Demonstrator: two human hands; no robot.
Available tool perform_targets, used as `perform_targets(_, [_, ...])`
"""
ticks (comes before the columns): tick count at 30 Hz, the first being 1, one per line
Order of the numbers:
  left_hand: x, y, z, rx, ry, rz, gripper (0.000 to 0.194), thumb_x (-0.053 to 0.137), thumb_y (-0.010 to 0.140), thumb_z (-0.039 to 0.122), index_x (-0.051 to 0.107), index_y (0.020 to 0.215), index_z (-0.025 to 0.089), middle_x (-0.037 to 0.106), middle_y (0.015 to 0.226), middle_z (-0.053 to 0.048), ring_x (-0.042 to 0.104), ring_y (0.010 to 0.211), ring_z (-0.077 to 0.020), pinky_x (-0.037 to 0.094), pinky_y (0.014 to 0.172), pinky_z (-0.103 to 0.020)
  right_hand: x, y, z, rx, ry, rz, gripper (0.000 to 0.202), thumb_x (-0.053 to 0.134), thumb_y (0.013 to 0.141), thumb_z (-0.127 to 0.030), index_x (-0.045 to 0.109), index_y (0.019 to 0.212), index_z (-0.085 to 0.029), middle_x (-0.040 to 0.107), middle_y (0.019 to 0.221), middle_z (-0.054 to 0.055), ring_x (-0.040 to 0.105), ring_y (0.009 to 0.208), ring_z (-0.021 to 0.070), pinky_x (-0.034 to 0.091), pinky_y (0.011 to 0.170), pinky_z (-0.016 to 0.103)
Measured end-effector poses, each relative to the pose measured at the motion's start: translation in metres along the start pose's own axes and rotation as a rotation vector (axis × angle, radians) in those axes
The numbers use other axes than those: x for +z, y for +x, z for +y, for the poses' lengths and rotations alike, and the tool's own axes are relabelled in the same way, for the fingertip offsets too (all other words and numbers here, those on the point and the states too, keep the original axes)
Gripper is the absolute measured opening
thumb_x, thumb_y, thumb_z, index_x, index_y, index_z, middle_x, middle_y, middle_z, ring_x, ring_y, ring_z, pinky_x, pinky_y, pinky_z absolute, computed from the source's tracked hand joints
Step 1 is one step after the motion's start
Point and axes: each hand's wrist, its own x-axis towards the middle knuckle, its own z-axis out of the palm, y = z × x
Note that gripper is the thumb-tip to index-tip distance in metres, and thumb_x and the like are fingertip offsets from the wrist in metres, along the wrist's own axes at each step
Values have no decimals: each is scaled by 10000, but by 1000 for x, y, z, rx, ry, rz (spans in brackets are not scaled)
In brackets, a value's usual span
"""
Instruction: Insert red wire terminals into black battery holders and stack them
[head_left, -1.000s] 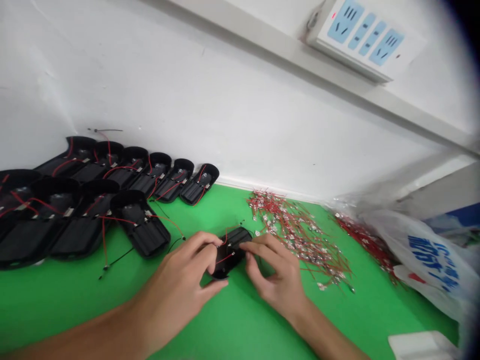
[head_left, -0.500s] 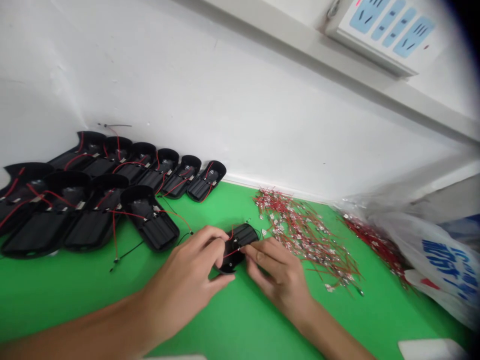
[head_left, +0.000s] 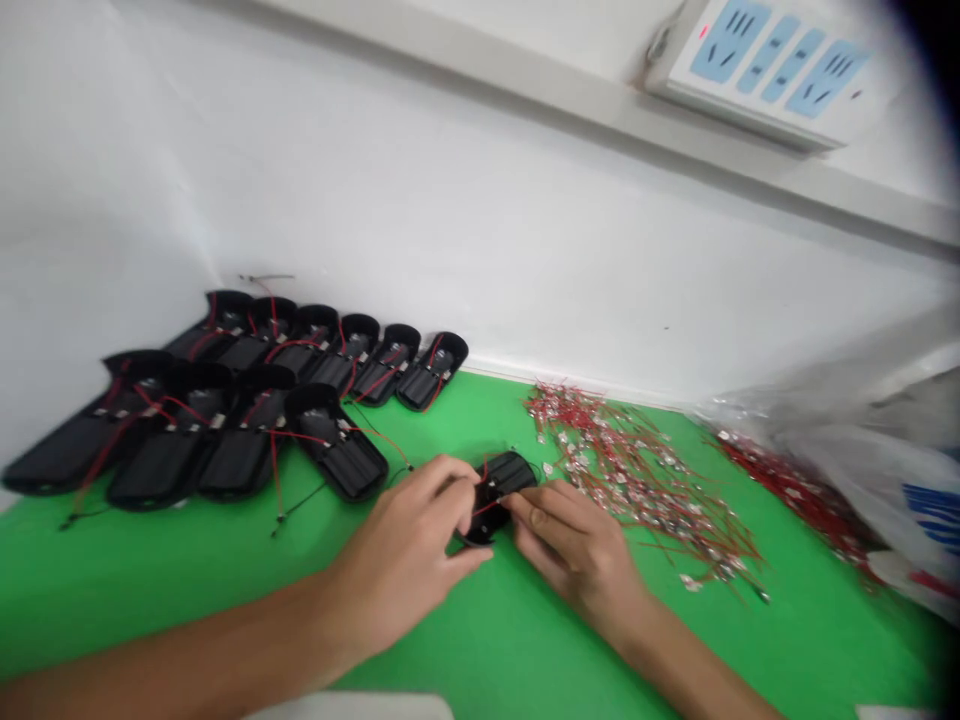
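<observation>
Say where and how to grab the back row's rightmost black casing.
Probably the black casing is best pinched at its near end, from the front: the white wall stands behind its tall, rounded end, and another casing crowds its left.

Bare left hand (head_left: 412, 550): fingers (head_left: 450, 470) curled, thumb (head_left: 469, 566) extended below them. Bare right hand (head_left: 585, 545): fingertips (head_left: 517, 503) bunched close together, directed toward left fingers. Bare left forearm (head_left: 240, 640), bare right forearm (head_left: 690, 650) diverge behind the fingers.

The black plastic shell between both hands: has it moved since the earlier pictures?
No, not clearly: the black plastic shell keeps its place left of the red wire pile; the whole view shifted.
</observation>
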Motion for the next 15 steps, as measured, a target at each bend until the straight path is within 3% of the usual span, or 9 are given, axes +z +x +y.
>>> perform_targets(3, [-5, -4, 2, 87, 101, -120, 351, 822, 799, 137, 516, 954, 212, 604, 1230, -52, 661, 1113, -232, 564, 967, -373, -3, 2, 9, 86, 61, 49, 241, 590, 970, -127, 730, 1135, -232, 687, 973, 77, 665, 848, 190, 576, 700, 306])
perform_targets(7, [-20, -3, 0, 210, 272, -281, 341, 706, 863, 108, 528, 1144, 181, 576, 1344, -114, 681, 1118, -258, 603, 942, -404, -9, 6, 22, 220, -46, 53, 321, 580, 990, -265, 682, 1294, -250, 656, 1173, 123, 654, 1074, 274, 575, 906, 460])
perform_targets(10, [-34, 3, 1, 331, 464, -296, 483, 658, 782, 25, 511, 1230, 132, 460, 1517, -211, 457, 1427, -364, 516, 1092, -473, -7, 11, 21, 285, 28, -101, 233, 572, 990, -253, 744, 1145, -226, 705, 1039, 98, 691, 943, 245, 585, 832, 399])
perform_targets(12, [-41, 5, 5, 403, 589, -275, 660, 734, 706, 75, 479, 1314, 92, 326, 1610, -258, 268, 1517, -439, 416, 1178, -536, -1, 17, 16, 359, 102, -198, 194, 569, 977, -214, 759, 1018, -209, 730, 921, 69, 703, 817, 217, 570, 730, 336])
perform_targets(14, [-40, 3, 10, 547, 645, -245, 737, 784, 703, 170, 470, 1365, 92, 300, 1631, -250, 254, 1510, -463, 339, 1219, -574, 6, 26, 9, 413, 161, -264, 175, 579, 953, -194, 754, 955, -203, 745, 846, 45, 701, 743, 204, 536, 662, 301])
perform_targets(15, [-36, 0, 13, 652, 632, -212, 676, 773, 750, 216, 496, 1358, 116, 340, 1623, -215, 289, 1500, -438, 317, 1235, -567, 11, 31, 5, 437, 172, -288, 168, 585, 942, -190, 753, 942, -204, 747, 807, 33, 696, 707, 198, 515, 633, 289])
